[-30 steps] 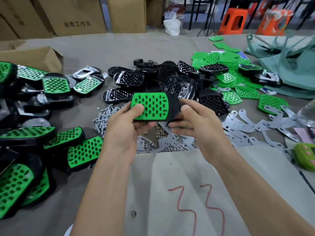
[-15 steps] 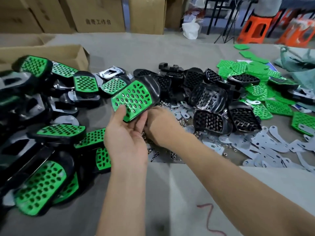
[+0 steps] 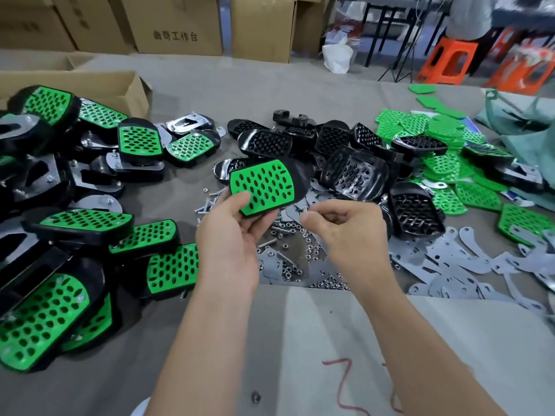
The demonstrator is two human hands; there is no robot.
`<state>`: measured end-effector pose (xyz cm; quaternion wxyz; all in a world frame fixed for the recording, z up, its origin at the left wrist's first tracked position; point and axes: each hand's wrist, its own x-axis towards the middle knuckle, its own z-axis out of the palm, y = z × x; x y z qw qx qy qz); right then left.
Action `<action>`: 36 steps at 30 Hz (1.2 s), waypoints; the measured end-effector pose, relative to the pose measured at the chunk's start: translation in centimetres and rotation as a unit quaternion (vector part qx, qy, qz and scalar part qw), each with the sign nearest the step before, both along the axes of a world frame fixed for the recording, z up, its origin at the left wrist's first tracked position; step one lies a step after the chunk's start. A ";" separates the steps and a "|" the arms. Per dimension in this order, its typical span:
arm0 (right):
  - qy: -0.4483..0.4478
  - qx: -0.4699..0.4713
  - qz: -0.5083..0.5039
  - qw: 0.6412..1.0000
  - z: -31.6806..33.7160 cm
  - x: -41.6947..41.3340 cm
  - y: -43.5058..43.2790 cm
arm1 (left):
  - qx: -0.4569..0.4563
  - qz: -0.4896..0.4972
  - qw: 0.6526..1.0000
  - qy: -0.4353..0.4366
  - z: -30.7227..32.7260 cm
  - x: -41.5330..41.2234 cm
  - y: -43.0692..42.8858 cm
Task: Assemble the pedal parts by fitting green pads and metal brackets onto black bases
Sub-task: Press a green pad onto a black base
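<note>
Fitting looks finished for the pad and about to move on to fastening: the left hand holds a black base above the desk, its grip clamped with the thumb on the green pad already seated on the face and the fingers curled underneath. The right hand hovers just beside it, thumb and forefinger pinched together on what looks like a small screw, though it is too small to be sure. Below both hands lies a scatter of loose screws and nuts, with flat metal brackets to the right, bare black bases behind, loose green pads beyond those, and finished pedals heaped on the left. By my judgement the next move calls for lining the fastener up with a hole in the pad, then adding a bracket to the underside. Readable writing is scarce: a cardboard box bears the printed characters 曲奇工作台, and red scrawled marks on the desk cloth cannot be read.
</note>
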<state>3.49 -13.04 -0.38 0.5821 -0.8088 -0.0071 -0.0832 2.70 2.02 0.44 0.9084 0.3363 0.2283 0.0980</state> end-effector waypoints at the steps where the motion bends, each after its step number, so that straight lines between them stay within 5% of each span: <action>1: 0.011 0.019 0.006 1.000 0.0 -0.3 -0.4 | 0.003 -0.014 1.000 0.000 -0.1 0.0 -0.3; 6: 0.044 0.111 0.023 0.993 0.8 -0.7 -2.5 | 0.073 -0.074 0.995 -0.001 -0.5 0.1 -1.7; 11: -0.023 0.205 0.019 0.978 1.6 -0.7 -3.4 | 0.166 -0.112 0.979 -0.047 -0.8 -0.1 -3.3; 24: -0.082 0.138 0.034 0.987 1.6 -0.8 -2.7 | 0.351 -0.114 0.915 -0.163 -1.4 -0.5 -4.9; 36: -0.235 -0.074 -0.078 0.966 1.8 -2.3 -1.5 | 0.562 -0.049 0.807 -0.173 -1.5 -1.7 -5.1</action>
